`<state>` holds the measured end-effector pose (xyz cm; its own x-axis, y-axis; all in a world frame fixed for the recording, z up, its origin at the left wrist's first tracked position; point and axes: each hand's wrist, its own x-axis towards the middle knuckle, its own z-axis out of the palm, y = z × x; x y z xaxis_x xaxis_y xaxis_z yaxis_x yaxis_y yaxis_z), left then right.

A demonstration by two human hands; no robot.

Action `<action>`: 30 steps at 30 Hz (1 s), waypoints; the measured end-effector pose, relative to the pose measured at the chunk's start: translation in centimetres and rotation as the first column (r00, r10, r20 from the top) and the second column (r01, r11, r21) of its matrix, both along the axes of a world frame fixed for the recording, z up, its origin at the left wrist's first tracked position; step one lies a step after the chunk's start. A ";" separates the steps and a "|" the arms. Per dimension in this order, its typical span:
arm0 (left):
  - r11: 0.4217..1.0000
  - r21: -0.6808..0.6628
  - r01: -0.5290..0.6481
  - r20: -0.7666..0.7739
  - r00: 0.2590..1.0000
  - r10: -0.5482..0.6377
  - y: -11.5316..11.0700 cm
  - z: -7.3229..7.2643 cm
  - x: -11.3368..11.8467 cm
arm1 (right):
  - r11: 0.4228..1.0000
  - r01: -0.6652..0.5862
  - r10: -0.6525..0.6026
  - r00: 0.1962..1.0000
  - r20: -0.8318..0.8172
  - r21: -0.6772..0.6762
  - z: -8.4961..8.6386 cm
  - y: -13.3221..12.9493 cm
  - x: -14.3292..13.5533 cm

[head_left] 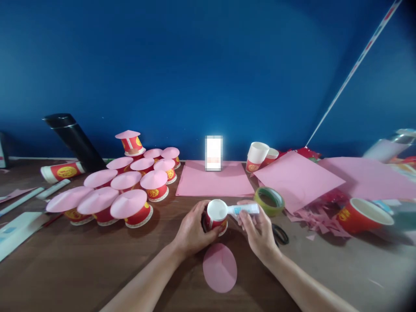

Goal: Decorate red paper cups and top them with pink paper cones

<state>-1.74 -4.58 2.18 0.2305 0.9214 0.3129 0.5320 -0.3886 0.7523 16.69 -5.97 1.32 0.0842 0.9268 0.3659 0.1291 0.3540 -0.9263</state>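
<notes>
My left hand [194,229] is wrapped round a red paper cup [217,224], which stands upside down with its white base [217,209] facing up. A white glue tube [247,209] lies sideways in the closed fingers of my right hand [256,229], its nozzle at the right edge of the cup's base. Just in front of the cup, a pink paper cone [220,268] rests on the brown table [175,286].
Several red cups with pink cone tops [129,203] stand at left, near a black flask [76,141]. Pink sheets [214,182] lie behind the hands. Green tape [269,201], black scissors [281,234], paper scraps [321,221] and a tilted cup [360,216] are at right.
</notes>
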 end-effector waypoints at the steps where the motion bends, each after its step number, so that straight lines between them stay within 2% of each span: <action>1: 1.000 0.004 -0.001 0.001 1.000 0.001 0.0 0.0 0.0 | 1.000 0.002 -0.002 1.000 0.008 0.002 0.0 0.0 0.0; 30: 1.000 0.001 -0.003 -0.023 1.000 0.003 0.1 0.1 0.0 | 1.000 0.011 -0.013 0.996 0.083 0.024 0.0 0.1 0.2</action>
